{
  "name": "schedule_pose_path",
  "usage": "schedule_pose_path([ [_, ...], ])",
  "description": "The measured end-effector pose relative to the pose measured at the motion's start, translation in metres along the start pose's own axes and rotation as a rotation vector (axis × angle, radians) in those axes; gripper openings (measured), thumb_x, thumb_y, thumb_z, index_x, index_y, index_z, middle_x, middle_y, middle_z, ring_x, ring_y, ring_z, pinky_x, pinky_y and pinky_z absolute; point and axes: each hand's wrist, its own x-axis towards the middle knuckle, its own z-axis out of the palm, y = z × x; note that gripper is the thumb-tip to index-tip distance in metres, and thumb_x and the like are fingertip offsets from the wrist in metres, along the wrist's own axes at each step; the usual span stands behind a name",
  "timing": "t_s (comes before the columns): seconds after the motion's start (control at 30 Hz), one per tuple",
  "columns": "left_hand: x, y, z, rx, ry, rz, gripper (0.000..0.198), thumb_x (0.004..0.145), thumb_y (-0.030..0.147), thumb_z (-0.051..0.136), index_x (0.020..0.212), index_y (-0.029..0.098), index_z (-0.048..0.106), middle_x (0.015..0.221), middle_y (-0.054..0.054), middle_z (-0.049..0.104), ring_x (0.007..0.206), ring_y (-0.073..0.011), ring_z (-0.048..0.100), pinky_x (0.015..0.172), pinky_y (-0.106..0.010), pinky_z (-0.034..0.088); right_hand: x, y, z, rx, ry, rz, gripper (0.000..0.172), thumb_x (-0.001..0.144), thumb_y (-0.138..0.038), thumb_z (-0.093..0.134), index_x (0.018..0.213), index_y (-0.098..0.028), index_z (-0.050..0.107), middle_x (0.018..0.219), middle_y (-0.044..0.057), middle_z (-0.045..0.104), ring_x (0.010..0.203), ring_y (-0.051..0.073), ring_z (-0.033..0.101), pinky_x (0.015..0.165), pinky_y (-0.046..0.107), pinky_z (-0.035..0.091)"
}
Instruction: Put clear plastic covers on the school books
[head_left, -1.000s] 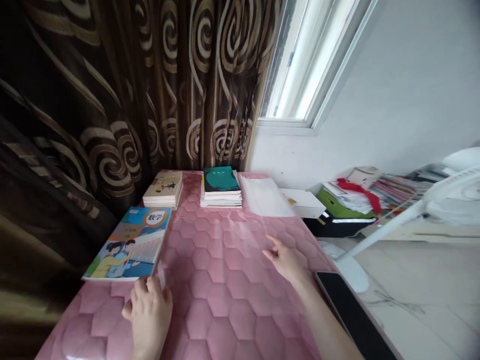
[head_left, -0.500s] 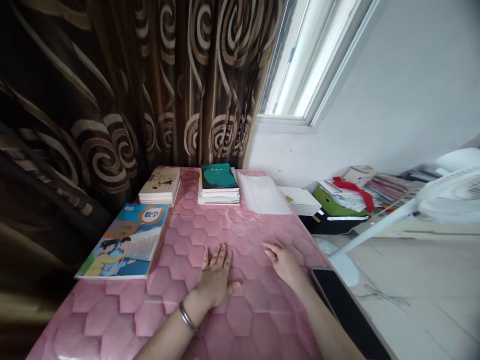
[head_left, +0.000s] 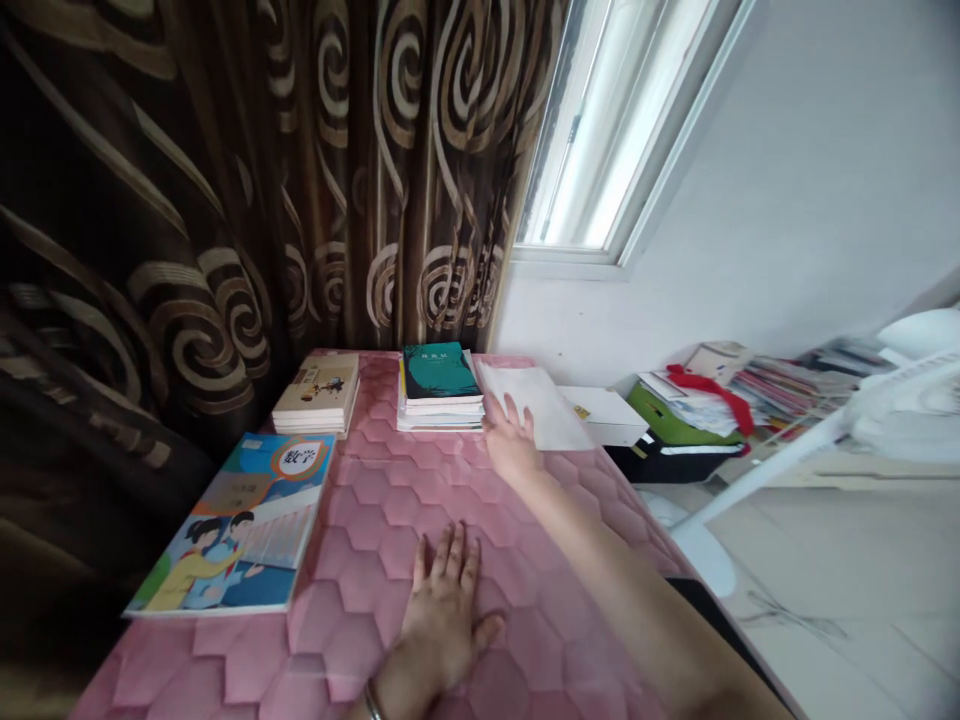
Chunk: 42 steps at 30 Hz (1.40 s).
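Observation:
My left hand (head_left: 446, 610) lies flat on the pink hexagon-patterned tablecloth (head_left: 360, 560), fingers stretched forward, a bracelet at its wrist. Reaching to the far side, my right hand (head_left: 514, 440) has its fingers spread at the near left edge of a stack of white paper (head_left: 544, 405); whether it touches the paper I cannot tell. Just left of that hand stands a stack of books with a green book (head_left: 441, 372) on top. A colourful textbook (head_left: 240, 525) lies at the left, and behind it is a stack of beige books (head_left: 316, 395).
Partly under my right forearm lies a black phone-like device (head_left: 720, 625) by the right edge. Beyond the table are a white box (head_left: 604, 412), a green-topped bin with papers (head_left: 679, 410) and a white fan (head_left: 817, 425). A patterned curtain (head_left: 345, 180) hangs along the back left.
My right hand has moved forward and left from the table's middle to the paper, its fingers spreading from a pointing shape. My left hand stays flat; the view has shifted slightly.

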Motion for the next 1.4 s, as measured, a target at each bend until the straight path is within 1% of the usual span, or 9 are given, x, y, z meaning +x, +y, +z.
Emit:
schedule_pose_path([
  [0.07,0.001,0.000,0.000,-0.031,-0.008,0.003,0.077,0.089,0.060,0.034,0.150,0.025,0.002,0.157,-0.010,-0.007,0.145,-0.0293,-0.004,0.114,-0.060,0.001,0.034,-0.007,0.005,-0.009,-0.092,-0.035,0.031,0.088,-0.021,0.051,0.116,-0.017,0.063,0.154,0.014,0.026,0.139,0.033,0.022,0.108,0.056,0.020],
  [0.17,0.002,0.000,0.000,-0.076,-0.018,0.003,0.075,0.088,0.057,0.041,0.150,0.031,0.006,0.156,-0.009,-0.011,0.144,-0.0304,-0.004,0.113,-0.061,0.000,0.076,-0.012,0.020,0.035,-0.268,-0.018,0.050,0.088,-0.033,0.054,0.136,-0.019,0.047,0.155,0.016,0.022,0.140,0.030,0.021,0.108,0.049,0.024],
  [0.33,0.003,0.000,-0.006,-0.161,-0.053,-0.006,0.080,0.086,0.054,0.048,0.149,0.032,0.004,0.155,-0.010,-0.012,0.144,-0.0322,-0.004,0.111,-0.065,-0.001,0.108,-0.007,0.057,0.019,-0.343,0.032,0.067,0.085,-0.038,0.060,0.145,-0.023,0.033,0.153,0.016,0.026,0.141,0.032,0.021,0.104,0.056,0.027],
  [0.5,0.003,-0.003,-0.018,-0.228,-0.104,0.039,0.074,0.090,0.050,0.043,0.150,0.030,0.004,0.154,-0.011,-0.011,0.143,-0.0334,-0.005,0.110,-0.068,0.002,0.104,-0.004,0.082,0.003,-0.206,-0.010,0.051,0.088,-0.026,0.056,0.138,-0.022,0.044,0.143,0.017,0.045,0.133,0.029,0.038,0.106,0.055,0.022],
  [0.73,0.003,-0.005,-0.017,-0.225,-0.100,0.050,0.074,0.090,0.045,0.044,0.150,0.030,0.003,0.154,-0.011,-0.011,0.143,-0.0339,-0.005,0.110,-0.069,0.005,0.105,0.007,0.083,0.010,-0.100,-0.142,0.031,0.088,-0.020,0.056,0.118,-0.015,0.063,0.121,0.016,0.065,0.110,0.024,0.059,0.103,0.039,0.029],
  [0.93,0.002,-0.001,-0.020,-0.217,-0.100,0.021,0.071,0.091,0.047,0.042,0.150,0.030,0.004,0.155,-0.010,-0.011,0.143,-0.0329,-0.004,0.111,-0.068,0.004,0.101,0.009,0.080,-0.009,-0.059,-0.190,0.027,0.092,-0.016,0.046,0.103,-0.020,0.070,0.108,0.009,0.071,0.100,0.021,0.063,0.102,0.037,0.028],
  [1.1,0.001,0.002,-0.026,-0.227,-0.122,0.011,0.070,0.092,0.048,0.039,0.150,0.028,0.007,0.155,-0.012,-0.010,0.143,-0.0318,-0.005,0.111,-0.067,0.003,0.091,0.003,0.075,-0.045,-0.022,-0.223,0.025,0.087,-0.015,0.051,0.105,-0.014,0.068,0.101,0.012,0.071,0.098,0.023,0.061,0.100,0.036,0.030],
  [1.23,0.002,0.002,-0.029,-0.226,-0.132,-0.005,0.069,0.092,0.050,0.038,0.150,0.028,0.009,0.155,-0.011,-0.009,0.144,-0.0313,-0.005,0.111,-0.066,0.002,0.090,0.000,0.074,-0.067,-0.001,-0.235,0.031,0.087,-0.007,0.042,0.104,-0.007,0.068,0.098,0.019,0.070,0.091,0.025,0.061,0.092,0.037,0.036],
  [1.4,0.004,0.005,-0.033,-0.219,-0.161,-0.013,0.070,0.091,0.053,0.036,0.150,0.027,0.009,0.155,-0.011,-0.008,0.144,-0.0316,-0.004,0.111,-0.066,0.004,0.080,-0.005,0.067,-0.042,0.002,-0.331,0.034,0.087,-0.006,0.041,0.110,-0.009,0.067,0.104,0.017,0.069,0.094,0.023,0.060,0.095,0.035,0.034],
])
